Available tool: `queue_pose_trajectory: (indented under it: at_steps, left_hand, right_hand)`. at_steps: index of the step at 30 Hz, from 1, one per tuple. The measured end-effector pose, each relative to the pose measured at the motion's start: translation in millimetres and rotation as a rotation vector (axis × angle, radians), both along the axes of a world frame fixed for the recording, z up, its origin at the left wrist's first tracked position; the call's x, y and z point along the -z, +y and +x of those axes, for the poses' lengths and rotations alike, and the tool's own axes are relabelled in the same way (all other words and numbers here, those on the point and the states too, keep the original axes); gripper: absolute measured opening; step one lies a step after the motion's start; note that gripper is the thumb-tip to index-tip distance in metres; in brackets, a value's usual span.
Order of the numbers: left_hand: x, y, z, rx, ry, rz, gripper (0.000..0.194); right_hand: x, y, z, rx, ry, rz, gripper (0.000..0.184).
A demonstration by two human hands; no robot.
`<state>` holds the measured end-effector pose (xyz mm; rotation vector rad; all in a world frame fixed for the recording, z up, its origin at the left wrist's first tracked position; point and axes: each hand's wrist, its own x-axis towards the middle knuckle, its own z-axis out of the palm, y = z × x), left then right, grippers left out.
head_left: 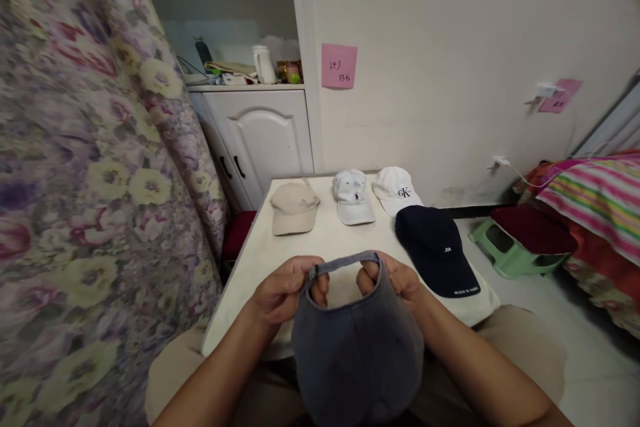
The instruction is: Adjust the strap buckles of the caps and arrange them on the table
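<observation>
A grey-blue baseball cap [357, 347] hangs between my hands above the near edge of the table, its back opening and strap facing up and away from me. My left hand [287, 287] pinches the left end of the strap, near the small buckle. On the other side, my right hand [395, 277] grips the cap's edge where the strap meets it, fingers curled inside the opening. Beyond lie a beige cap [294, 209], a pale blue cap [353, 197], a white cap [396, 188] with black letters, and a dark navy cap [435, 247] nearest my right hand.
The caps rest on a cream-covered table [250, 293] against the wall. A floral curtain [100, 180] hangs at left, beside a white cabinet [265, 127]. At right are a green stool [505, 253] with a dark red top and a bed with a striped cover [600, 197].
</observation>
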<state>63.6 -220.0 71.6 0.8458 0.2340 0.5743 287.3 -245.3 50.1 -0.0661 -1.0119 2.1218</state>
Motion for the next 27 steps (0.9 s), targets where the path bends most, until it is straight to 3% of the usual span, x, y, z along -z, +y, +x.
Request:
queue_pose_trajectory:
  at_steps: [5, 11, 17, 20, 27]
  left_hand:
    - [9.9, -11, 5, 0.074, -0.068, 0.095, 0.039]
    - [18.7, -19, 18, -0.133, -0.192, -0.02, 0.023]
    - [40.2, 3, 21, -0.36, -0.137, -0.182, 0.01]
    - [54.2, 16, 22, -0.389, -0.151, -0.195, 0.005]
    - [94.0, 42, 16, -0.344, -0.184, -0.245, 0.017]
  right_hand:
    - [-2.6, -7, -4, 0.045, 0.087, -0.003, 0.025]
    - [10.8, 1, 0, 0.051, 0.113, -0.034, 0.028]
    - [37.2, 14, 6, 0.277, 0.087, -0.238, 0.02]
    - [47.5, 23, 5, 0.325, 0.087, -0.296, 0.021]
    - [64.6, 45, 2, 0.377, 0.088, -0.332, 0.013]
